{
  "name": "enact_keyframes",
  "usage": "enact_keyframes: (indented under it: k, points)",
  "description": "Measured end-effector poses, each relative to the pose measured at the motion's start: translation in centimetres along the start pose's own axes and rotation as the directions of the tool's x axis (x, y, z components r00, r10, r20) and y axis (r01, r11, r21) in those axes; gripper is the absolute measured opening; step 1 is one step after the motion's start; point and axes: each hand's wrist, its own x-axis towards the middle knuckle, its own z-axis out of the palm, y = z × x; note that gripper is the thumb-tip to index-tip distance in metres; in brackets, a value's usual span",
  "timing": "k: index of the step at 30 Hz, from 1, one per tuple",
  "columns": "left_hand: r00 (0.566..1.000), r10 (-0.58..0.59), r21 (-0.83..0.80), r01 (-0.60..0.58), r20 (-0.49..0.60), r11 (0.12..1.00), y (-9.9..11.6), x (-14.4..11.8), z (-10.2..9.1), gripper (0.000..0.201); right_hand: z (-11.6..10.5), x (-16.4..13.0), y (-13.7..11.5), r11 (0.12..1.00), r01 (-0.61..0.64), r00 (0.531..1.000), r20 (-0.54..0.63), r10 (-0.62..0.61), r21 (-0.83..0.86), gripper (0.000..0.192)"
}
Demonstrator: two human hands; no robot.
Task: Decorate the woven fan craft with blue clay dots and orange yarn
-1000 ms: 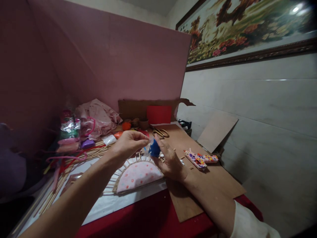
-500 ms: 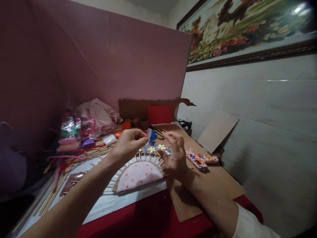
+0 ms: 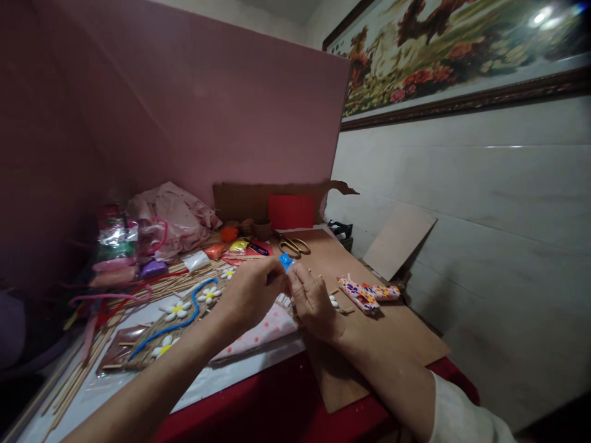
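Drawn together since half a second ago, the left hand (image 3: 258,290) and right hand (image 3: 316,303) meet at the blue plastic packet (image 3: 286,261), just in front of the gold-handled scissors (image 3: 282,237); the left pinches it, fingertips closed; whether the curled right fingers grip it I cannot tell
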Motion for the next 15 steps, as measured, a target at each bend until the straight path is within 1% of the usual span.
enact_keyframes:
  k: [2,5,7,9,12,15]
  points:
    - [1.0,-0.024,0.065,0.023,0.007,0.998,0.27,-0.11,0.16,0.015,-0.02,-0.02,-0.04,0.999,0.004,1.0,-0.004,-0.004,-0.038,0.022]
    - [0.998,-0.059,0.214,0.056,0.004,0.975,0.79,-0.33,0.53,0.013,0.05,-0.13,-0.18,0.997,-0.025,0.999,-0.03,0.023,-0.072,0.023]
    - [0.998,-0.068,0.309,0.069,-0.011,0.949,0.93,-0.36,0.7,0.014,0.18,-0.23,-0.23,0.995,-0.057,0.997,-0.057,0.053,-0.079,0.024]
    - [0.995,-0.094,0.37,0.102,-0.038,0.923,0.86,-0.28,0.7,0.014,0.36,-0.31,-0.16,0.994,-0.073,0.994,-0.083,0.066,-0.083,0.024]
    - [0.988,-0.138,0.368,0.154,-0.069,0.917,0.55,-0.05,0.48,0.012,0.61,-0.36,0.14,0.994,-0.082,0.991,-0.108,0.074,-0.069,0.025]
    - [0.985,-0.128,0.301,0.157,-0.117,0.94,0.15,0.14,0.38,0.011,0.65,-0.37,0.49,0.992,-0.121,0.985,-0.119,0.123,0.024,0.026]
